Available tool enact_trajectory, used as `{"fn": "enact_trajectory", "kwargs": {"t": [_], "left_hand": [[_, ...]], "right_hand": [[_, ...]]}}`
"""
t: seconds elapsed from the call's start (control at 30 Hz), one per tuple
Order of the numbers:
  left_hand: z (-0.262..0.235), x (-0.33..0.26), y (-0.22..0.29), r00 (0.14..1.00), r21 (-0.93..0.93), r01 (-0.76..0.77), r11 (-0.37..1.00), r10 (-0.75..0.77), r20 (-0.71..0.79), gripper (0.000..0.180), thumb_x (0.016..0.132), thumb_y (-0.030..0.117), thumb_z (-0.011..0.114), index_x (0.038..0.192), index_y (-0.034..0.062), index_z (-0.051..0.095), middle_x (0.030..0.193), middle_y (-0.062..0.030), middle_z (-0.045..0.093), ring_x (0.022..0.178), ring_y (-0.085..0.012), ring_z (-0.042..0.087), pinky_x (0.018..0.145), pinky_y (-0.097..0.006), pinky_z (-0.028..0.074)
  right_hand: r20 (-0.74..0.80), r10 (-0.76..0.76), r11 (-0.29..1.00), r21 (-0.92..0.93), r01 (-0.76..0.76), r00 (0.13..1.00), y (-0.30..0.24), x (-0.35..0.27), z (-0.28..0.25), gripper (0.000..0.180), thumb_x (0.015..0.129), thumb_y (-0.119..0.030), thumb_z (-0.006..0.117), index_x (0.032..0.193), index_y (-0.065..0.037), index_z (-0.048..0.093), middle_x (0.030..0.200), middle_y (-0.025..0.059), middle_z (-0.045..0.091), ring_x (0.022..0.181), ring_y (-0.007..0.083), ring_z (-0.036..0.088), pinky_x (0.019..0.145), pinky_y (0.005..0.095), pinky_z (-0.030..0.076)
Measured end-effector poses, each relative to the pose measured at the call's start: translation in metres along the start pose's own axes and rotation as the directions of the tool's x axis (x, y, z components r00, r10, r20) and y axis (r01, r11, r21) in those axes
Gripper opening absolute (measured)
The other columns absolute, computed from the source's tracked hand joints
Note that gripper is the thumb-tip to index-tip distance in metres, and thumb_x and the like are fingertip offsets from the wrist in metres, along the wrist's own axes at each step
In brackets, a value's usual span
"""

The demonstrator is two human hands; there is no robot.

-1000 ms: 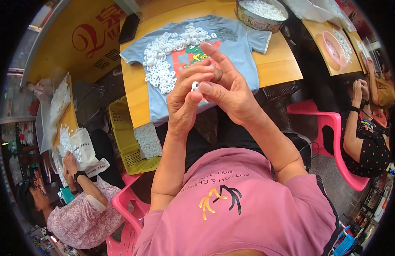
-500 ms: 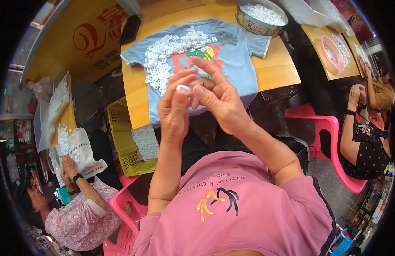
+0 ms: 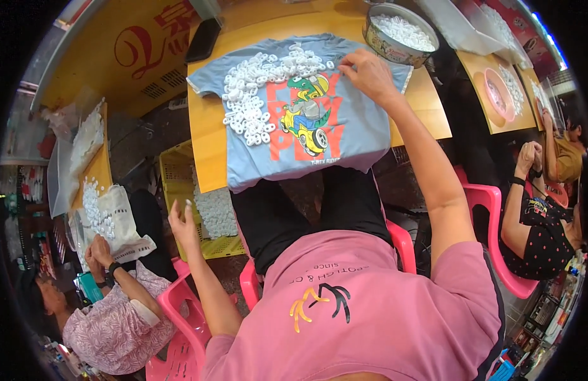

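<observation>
My right hand (image 3: 370, 75) reaches over the upper right of a grey-blue printed T-shirt (image 3: 363, 127) spread on the table. Its fingertips are pinched together at the cloth, and whatever they hold is hidden. Just left of them lies one small white oval plastic piece (image 3: 330, 65). A curved heap of similar white plastic pieces (image 3: 246, 105) covers the shirt's upper left. My left hand (image 3: 183, 223) hangs low beside the table with fingers apart, above a yellow crate (image 3: 176, 166) containing white pieces. A small white spot shows at one fingertip; whether it is a piece I cannot tell.
A round tin (image 3: 395, 51) full of white pieces stands at the table's back right. A black phone (image 3: 203, 40) lies at the back left corner. Co-workers sit on both sides on pink chairs (image 3: 503, 190), with white pieces on their tables.
My hands were together over the shirt, a white piece at my left fingers. Since then the left has dropped down toward the crate, and the right has gone to the shirt's upper right.
</observation>
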State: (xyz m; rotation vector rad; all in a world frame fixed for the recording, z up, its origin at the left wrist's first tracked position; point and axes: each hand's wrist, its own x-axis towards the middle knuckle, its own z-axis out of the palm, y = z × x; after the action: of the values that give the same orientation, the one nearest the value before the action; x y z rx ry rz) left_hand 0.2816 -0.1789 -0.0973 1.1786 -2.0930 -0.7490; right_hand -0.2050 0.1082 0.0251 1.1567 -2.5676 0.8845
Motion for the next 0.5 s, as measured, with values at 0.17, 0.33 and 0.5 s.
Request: {"fn": "enact_trajectory", "kwargs": {"t": [0.17, 0.33, 0.5], "left_hand": [[0.001, -0.017, 0.03, 0.993, -0.033, 0.107, 0.994, -0.105, 0.061, 0.04, 0.092, 0.017, 0.062, 0.128, 0.0006, 0.056, 0.118, -0.014, 0.059, 0.103, -0.0232, 0.06, 0.087, -0.033, 0.048], [0.009, -0.015, 0.147, 0.999, -0.388, -0.041, 0.921, 0.044, 0.0, 0.027, 0.096, 0.005, 0.053, 0.122, -0.0031, 0.056, 0.119, -0.0123, 0.059, 0.104, -0.0191, 0.061, 0.091, -0.03, 0.048], [0.038, -0.015, 0.233, 0.956, -0.433, -0.26, 0.863, 0.292, 0.007, 0.024, 0.092, -0.003, 0.056, 0.115, -0.0019, 0.06, 0.108, -0.0108, 0.061, 0.088, -0.0174, 0.064, 0.077, -0.029, 0.052]], "right_hand": [[0.079, -0.053, 0.977, -0.202, 0.068, 0.995, 0.0, -0.01, -0.008, 0.015, 0.082, -0.023, 0.067, 0.087, -0.008, 0.067, 0.09, 0.0091, 0.063, 0.088, 0.0306, 0.062, 0.075, 0.0411, 0.049], [0.108, -0.113, 0.973, -0.188, 0.132, 0.988, -0.003, -0.011, -0.012, 0.015, 0.083, -0.022, 0.066, 0.09, -0.009, 0.067, 0.092, 0.0087, 0.063, 0.089, 0.0306, 0.062, 0.076, 0.041, 0.049], [0.213, -0.064, 0.984, -0.149, 0.097, 0.975, -0.01, -0.003, -0.012, 0.014, 0.081, -0.02, 0.066, 0.091, -0.009, 0.065, 0.094, 0.0091, 0.063, 0.09, 0.0304, 0.062, 0.077, 0.0403, 0.049]]}}
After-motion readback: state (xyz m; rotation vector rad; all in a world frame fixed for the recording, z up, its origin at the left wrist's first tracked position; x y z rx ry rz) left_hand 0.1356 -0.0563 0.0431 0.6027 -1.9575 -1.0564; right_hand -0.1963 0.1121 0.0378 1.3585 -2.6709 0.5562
